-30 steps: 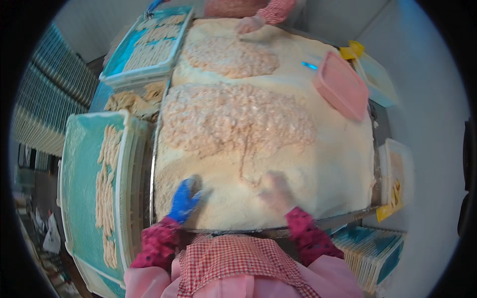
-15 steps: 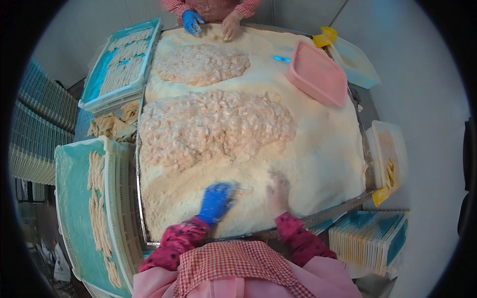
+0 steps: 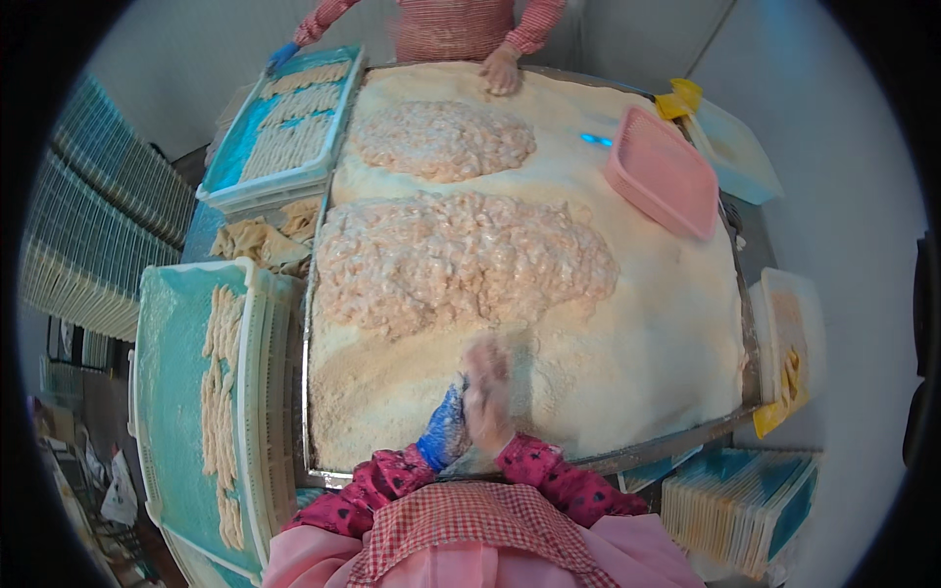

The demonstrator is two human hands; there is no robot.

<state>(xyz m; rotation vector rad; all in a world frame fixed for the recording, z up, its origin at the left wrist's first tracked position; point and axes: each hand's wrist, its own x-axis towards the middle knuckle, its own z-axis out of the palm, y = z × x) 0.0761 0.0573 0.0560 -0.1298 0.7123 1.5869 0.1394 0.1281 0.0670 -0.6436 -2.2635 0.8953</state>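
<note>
My left hand (image 3: pixel 446 423), in a blue glove dusted with pale crumbs, is up against my right hand (image 3: pixel 487 392), in a thin whitish glove. Both are over the near part of a wide metal-edged table spread with cream-coloured crumbs (image 3: pixel 382 431). My right hand is smeared by motion and covers part of the left one's fingers. Whether something lies between the palms cannot be seen. Just beyond my hands is a large heap of wet, pinkish raw pieces (image 3: pixel 461 255), with a smaller heap (image 3: pixel 441 137) farther off.
Left stand a tray with pale coated strips (image 3: pixel 223 392), a farther tray of strips (image 3: pixel 294 127), a crumpled cloth (image 3: pixel 260 240) and stacked trays (image 3: pixel 88 255). Right are a pink basket (image 3: pixel 667 171), plastic tubs (image 3: pixel 784 323) and upright trays (image 3: pixel 735 500). A co-worker's gloved hand (image 3: pixel 502 71) is opposite.
My hands have come together from apart on the crumbs. The co-worker's blue-gloved hand has moved to the far left tray. The whole view has shifted slightly.
</note>
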